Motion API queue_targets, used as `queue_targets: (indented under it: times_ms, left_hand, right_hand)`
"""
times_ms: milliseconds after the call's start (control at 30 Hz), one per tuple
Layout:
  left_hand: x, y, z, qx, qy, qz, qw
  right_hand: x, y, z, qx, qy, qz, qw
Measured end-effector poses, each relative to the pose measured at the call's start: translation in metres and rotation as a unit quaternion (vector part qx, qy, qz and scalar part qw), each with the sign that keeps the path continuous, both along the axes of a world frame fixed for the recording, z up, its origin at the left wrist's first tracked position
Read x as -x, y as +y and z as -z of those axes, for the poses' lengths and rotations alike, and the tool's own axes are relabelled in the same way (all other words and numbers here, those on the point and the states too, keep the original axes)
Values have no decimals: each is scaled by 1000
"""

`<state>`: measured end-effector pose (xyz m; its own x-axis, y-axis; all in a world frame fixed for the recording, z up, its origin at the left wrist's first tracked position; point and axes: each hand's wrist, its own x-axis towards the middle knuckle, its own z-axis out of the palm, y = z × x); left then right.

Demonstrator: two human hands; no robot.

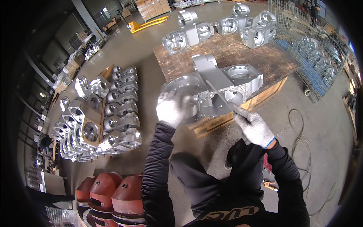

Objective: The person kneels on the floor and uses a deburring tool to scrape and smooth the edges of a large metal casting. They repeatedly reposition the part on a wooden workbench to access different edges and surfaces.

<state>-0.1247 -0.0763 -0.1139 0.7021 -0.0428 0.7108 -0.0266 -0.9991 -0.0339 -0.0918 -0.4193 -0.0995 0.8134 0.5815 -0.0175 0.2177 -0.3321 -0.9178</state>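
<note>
A machined aluminium casting with large round bores lies on the wooden table in front of me. My right hand, in a white knitted glove with a blue cuff edge, grips a slim rod-like tool, apparently a file. Its shaft slants up and left across the casting's near edge. At the casting's left bore is my gloved left hand. Motion blurs its fingers, so whether they grip the rim or only rest there is unclear.
Similar castings stand at the back of the wooden table. More castings are stacked to the left, beside red-brown metal housings. A wire cage with castings stands right. A cable loops across the floor. Behind is a yellow pallet jack.
</note>
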Motion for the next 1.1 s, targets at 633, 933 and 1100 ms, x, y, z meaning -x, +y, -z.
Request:
queue_targets:
  times_ms: [633,933,1100]
  left_hand:
    - [17,-19,29,49,-3,12,999]
    - [30,-27,35,46,-26,29,998]
    - [32,-30,33,74,-27,40,996]
  right_hand:
    - [60,-17,-68,104,224,107,963]
    - [52,-24,-42,72,238,14,969]
    - [56,-23,-43,87,222,13,971]
